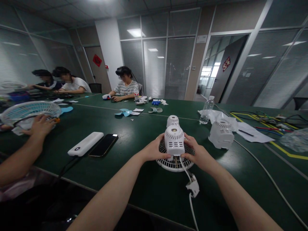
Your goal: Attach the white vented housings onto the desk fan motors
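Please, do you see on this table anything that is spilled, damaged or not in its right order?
Nothing looks spilled or clearly damaged. Only the far right looks untidy: loose cables lie tangled across the yellow tape, near a crumpled clear plastic bag. The white housing, held by the left hand and right hand, looks upright.

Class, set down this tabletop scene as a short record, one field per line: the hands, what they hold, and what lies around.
Left hand: grips housing's left side
Right hand: grips its right side
Held: white vented housing
Beneath: round grille
Left: power bank, phone
Right: second housing, clear bottle
Surface: dark green table
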Demonstrator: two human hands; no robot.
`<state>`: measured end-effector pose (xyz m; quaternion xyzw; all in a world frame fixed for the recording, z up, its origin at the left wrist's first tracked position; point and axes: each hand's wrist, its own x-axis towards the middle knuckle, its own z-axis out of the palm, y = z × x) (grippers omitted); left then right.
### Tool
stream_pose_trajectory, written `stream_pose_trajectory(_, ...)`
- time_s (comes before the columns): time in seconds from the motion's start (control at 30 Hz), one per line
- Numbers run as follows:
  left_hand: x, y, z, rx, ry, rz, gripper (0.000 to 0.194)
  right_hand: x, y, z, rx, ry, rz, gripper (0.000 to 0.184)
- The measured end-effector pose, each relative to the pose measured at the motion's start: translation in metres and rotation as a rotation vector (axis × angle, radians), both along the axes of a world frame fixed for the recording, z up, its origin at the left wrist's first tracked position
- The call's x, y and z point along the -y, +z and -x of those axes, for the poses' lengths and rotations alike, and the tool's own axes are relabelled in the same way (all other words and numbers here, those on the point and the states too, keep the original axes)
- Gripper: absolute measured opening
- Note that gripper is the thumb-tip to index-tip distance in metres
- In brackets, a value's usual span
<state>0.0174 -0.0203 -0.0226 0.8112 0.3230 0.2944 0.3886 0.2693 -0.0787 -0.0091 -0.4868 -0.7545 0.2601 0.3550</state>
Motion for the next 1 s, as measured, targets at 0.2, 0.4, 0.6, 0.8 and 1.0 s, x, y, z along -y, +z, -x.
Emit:
stream_pose_trajectory(0.2,-0.0005,0.0031,0.0004,-0.01,-0.005,-0.003,0.1,0.0001,0.0037,-0.0014,0.07,0.018,-0.006,0.087)
stream_pose_trajectory(0.4,-0.0005,0.0013,0.0001,-0.016,0.004,-0.029,0.101,0.0016,0.0061,-0.0016,0.207,0.008,0.004,0.083)
stream_pose_trajectory(0.6,-0.0012,-0.0023,-0.0014,0.006,-0.007,-0.019,0.102,0.0028,0.0053,-0.0007,0.255,0.015,-0.032,0.078)
stream_pose_trajectory(0.8,-0.0025,-0.0035,-0.0043,0.045,-0.02,-0.033,0.111,0.0048,0.008,0.0036,0.29,-0.033,-0.026,0.078)
stream_pose_trajectory(1.0,-0.0039,-0.0043,-0.0034,0.011,-0.007,-0.003,0.109,0.0045,0.0064,0.0056,0.273,-0.061,-0.009,0.081)
